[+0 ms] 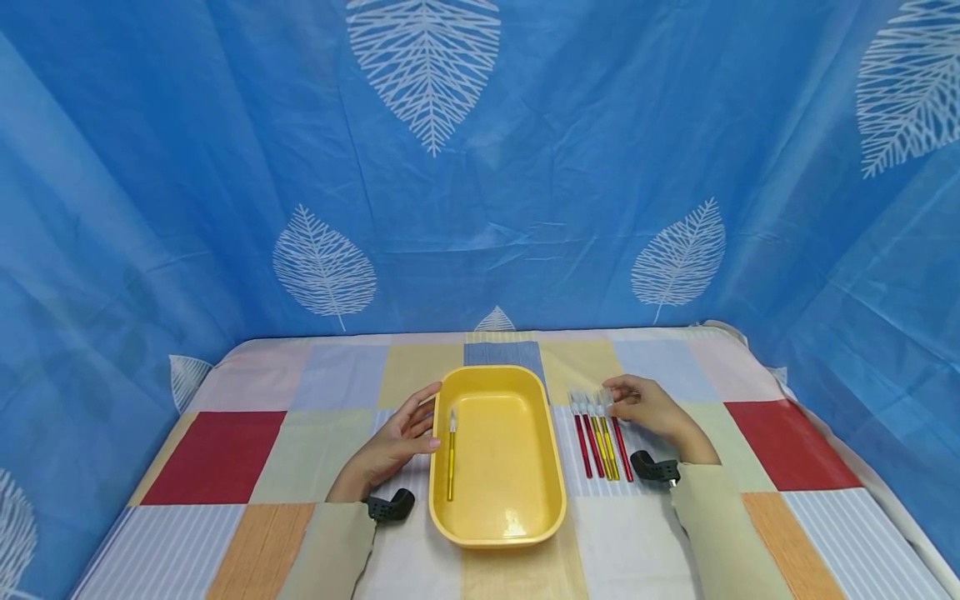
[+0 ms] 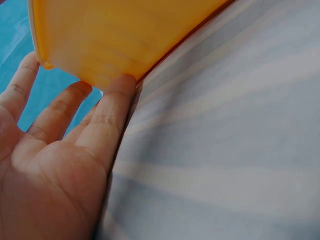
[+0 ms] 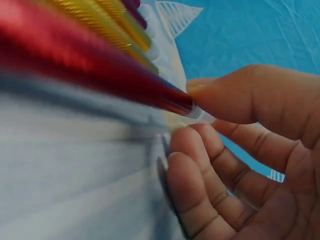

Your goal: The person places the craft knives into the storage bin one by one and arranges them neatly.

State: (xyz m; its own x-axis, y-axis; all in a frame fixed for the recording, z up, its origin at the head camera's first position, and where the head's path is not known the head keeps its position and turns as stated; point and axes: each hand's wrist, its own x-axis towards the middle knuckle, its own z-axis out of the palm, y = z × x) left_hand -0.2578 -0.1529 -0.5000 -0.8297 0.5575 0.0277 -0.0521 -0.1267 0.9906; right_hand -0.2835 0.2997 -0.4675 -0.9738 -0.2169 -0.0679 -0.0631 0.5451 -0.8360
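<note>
A yellow plastic tray (image 1: 498, 467) stands in the middle of the table. Inside it, along its left side, lies a gold-handled craft knife (image 1: 452, 467). My left hand (image 1: 400, 439) touches the tray's left wall with its fingers extended; the left wrist view has the fingertips against the tray's outside (image 2: 115, 40). Right of the tray, several capped craft knives with red or gold handles lie side by side. My right hand (image 1: 650, 406) pinches the clear cap end of the rightmost red craft knife (image 1: 622, 450). In the right wrist view that red handle (image 3: 100, 70) runs up to my thumb.
Patchwork cloth (image 1: 202, 458) covers the table. A blue curtain (image 1: 525, 233) with white leaf prints hangs behind it and on both sides. The other capped craft knives (image 1: 592, 437) lie close to my right hand's left side.
</note>
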